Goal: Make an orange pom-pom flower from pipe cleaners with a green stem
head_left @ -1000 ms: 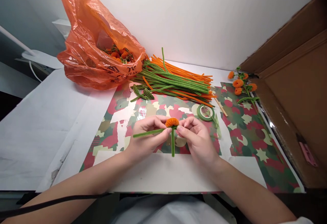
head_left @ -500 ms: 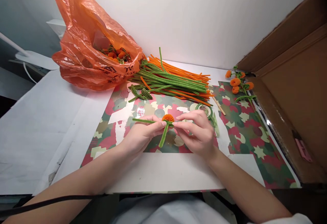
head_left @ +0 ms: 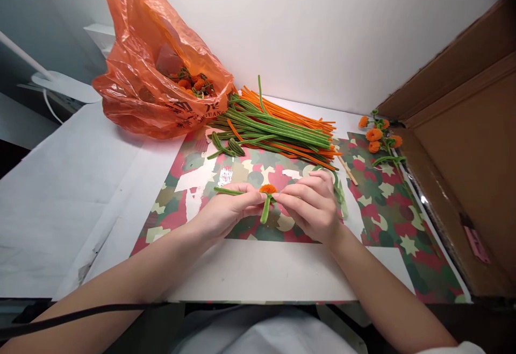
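My left hand (head_left: 228, 211) and my right hand (head_left: 312, 206) meet over the patterned mat (head_left: 379, 209), both pinching one small pipe-cleaner flower. Its orange pom-pom head (head_left: 267, 188) shows between my fingertips. A green stem (head_left: 265, 211) hangs down from it, and a second green end (head_left: 228, 191) sticks out to the left over my left fingers. My right hand covers most of the green tape roll (head_left: 336, 182).
A pile of green and orange pipe cleaners (head_left: 278, 128) lies behind my hands. An orange plastic bag (head_left: 161, 63) with finished flowers sits back left. Several finished flowers (head_left: 379, 136) lie at the right by a cardboard box (head_left: 463, 144). A thin wooden stick (head_left: 347, 170) lies near the tape.
The flower's stem swung from hanging straight down to slanting left. My right hand moved up over the tape roll, and its fingers closed tighter on the flower.
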The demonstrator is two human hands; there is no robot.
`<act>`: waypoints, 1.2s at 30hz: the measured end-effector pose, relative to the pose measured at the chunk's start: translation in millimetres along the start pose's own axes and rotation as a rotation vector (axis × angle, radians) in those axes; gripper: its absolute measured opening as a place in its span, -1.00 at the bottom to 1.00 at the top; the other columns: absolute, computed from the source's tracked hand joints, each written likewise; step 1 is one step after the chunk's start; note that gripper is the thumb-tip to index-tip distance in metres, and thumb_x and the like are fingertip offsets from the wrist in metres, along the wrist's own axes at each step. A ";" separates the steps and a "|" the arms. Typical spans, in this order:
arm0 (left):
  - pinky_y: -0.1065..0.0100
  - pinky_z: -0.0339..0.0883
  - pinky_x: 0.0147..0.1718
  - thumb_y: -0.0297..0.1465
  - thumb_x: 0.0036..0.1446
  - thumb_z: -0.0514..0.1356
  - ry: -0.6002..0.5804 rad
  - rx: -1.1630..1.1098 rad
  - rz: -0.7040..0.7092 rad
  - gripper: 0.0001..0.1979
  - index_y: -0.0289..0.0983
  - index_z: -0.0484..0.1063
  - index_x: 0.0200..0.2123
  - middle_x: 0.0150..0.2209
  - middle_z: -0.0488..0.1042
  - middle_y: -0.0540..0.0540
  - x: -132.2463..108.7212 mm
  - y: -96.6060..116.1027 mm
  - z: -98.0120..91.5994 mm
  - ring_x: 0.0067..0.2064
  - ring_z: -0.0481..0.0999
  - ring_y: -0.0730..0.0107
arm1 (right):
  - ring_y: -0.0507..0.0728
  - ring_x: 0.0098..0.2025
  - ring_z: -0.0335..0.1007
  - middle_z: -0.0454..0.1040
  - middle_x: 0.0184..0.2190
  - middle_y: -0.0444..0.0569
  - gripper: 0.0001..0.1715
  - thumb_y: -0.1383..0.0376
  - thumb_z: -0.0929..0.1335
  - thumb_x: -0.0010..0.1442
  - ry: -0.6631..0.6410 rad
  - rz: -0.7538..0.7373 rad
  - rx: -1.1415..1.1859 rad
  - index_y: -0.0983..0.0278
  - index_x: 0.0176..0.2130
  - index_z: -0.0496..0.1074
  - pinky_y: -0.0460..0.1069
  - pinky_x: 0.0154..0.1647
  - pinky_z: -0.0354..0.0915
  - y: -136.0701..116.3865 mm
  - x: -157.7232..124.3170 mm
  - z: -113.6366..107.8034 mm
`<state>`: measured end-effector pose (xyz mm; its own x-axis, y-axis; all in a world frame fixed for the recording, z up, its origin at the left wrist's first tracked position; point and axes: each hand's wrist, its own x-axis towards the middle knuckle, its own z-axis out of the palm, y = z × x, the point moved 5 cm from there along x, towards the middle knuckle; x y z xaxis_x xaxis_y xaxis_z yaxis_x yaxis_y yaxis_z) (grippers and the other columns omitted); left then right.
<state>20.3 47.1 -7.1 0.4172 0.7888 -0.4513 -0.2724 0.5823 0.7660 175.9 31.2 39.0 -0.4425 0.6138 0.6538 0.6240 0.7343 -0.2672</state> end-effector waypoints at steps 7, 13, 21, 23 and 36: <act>0.43 0.30 -0.54 -0.32 -0.10 0.40 0.076 0.069 0.116 -0.73 -0.28 0.38 -0.63 -0.64 0.39 0.06 -3.7 3.7 0.0 -0.56 0.40 0.49 | 0.10 -0.33 0.35 0.56 -0.42 -0.18 -0.75 0.44 0.35 0.15 0.113 0.004 0.014 0.07 -0.28 0.49 0.09 -0.18 0.14 -4.9 -1.0 3.1; 0.47 0.31 -0.54 -0.37 -0.12 0.39 0.189 0.176 0.285 -0.76 -0.30 0.41 -0.63 -0.52 0.47 0.02 -8.1 10.4 -1.0 -0.52 0.41 0.53 | 0.10 -0.35 0.34 0.50 -0.46 -0.10 -0.87 0.41 0.36 0.17 0.141 0.314 0.267 0.19 -0.38 0.46 0.07 -0.26 0.18 -4.2 -0.8 11.0; 0.34 0.49 -0.29 -0.51 0.01 0.27 0.180 0.488 0.679 -0.85 -0.29 0.41 -0.56 -0.21 0.61 -0.15 -18.8 20.6 6.4 -0.24 0.60 0.30 | 0.00 -0.51 0.11 0.28 -0.55 -0.18 -0.77 0.15 0.40 0.08 -0.056 1.126 1.012 0.26 -0.45 0.40 -0.06 -0.47 0.07 2.3 -17.7 37.5; 0.31 0.50 -0.23 -0.56 0.02 0.24 0.178 0.645 0.849 -0.85 -0.28 0.39 -0.55 -0.21 0.61 -0.16 -23.3 23.3 10.1 -0.23 0.61 0.30 | -0.04 -0.55 0.02 0.21 -0.58 -0.21 -0.70 0.11 0.44 0.01 -0.142 1.329 1.264 0.27 -0.46 0.37 -0.08 -0.51 -0.02 -1.7 -25.1 42.7; 0.39 0.49 -0.35 -0.53 0.01 0.29 0.109 0.714 0.910 -0.85 -0.27 0.41 -0.54 -0.23 0.61 -0.14 -22.3 30.4 10.7 -0.31 0.59 0.36 | -0.02 -0.47 0.12 0.24 -0.50 -0.17 -0.77 0.18 0.44 0.01 -0.174 1.356 1.468 0.28 -0.43 0.40 -0.05 -0.41 0.11 -2.9 -26.6 34.4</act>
<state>11.9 45.1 31.1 0.2324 0.8918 0.3881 0.1319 -0.4243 0.8959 163.8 22.7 -1.9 -0.3275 0.8190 -0.4712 -0.3193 -0.5653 -0.7606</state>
